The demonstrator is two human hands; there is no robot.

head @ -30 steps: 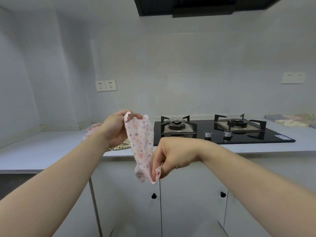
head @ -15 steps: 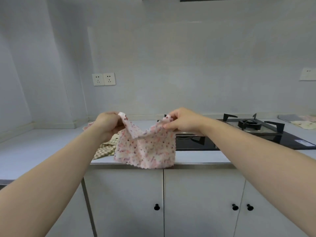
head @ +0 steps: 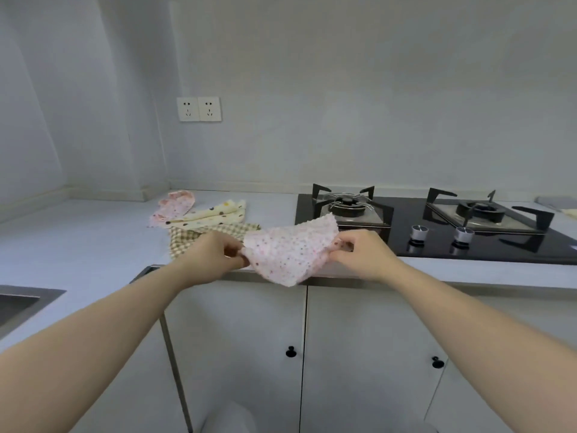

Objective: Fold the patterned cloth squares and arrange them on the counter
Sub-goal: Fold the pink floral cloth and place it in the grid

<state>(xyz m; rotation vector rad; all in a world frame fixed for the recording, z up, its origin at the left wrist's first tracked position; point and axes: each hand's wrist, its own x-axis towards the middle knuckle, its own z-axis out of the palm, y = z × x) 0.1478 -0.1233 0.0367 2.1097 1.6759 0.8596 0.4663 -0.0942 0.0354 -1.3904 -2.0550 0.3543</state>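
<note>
Pale grey kitchen walls rise behind the long pale counter [head: 78,242] that I am watching through the head camera. My left hand [head: 212,256] and right hand [head: 362,254] are apart, each pinching one side corner of a pink floral cloth square [head: 288,251] between thumb and fingers. The cloth is stretched loosely between them above the counter's front edge. Its near corner droops past the edge and its far corner lifts toward the stove. I cannot tell whether any part touches the counter.

I judge the fabric light, thin and limp. It sags wherever it is unsupported, so it will not keep a crease without being pressed flat. It looks neither slippery nor fragile. Corners and hems are the places to grip, since a pinch mid-panel would only bunch it.

Just behind my left hand lies a loose heap: a beige checked cloth [head: 218,230], a cream cloth with dark dots [head: 215,215] and another pink patterned cloth [head: 175,207], none of them neatly folded. To the right sits a black glass gas hob [head: 437,242], and a steel sink [head: 15,304] shows at far left.
</note>
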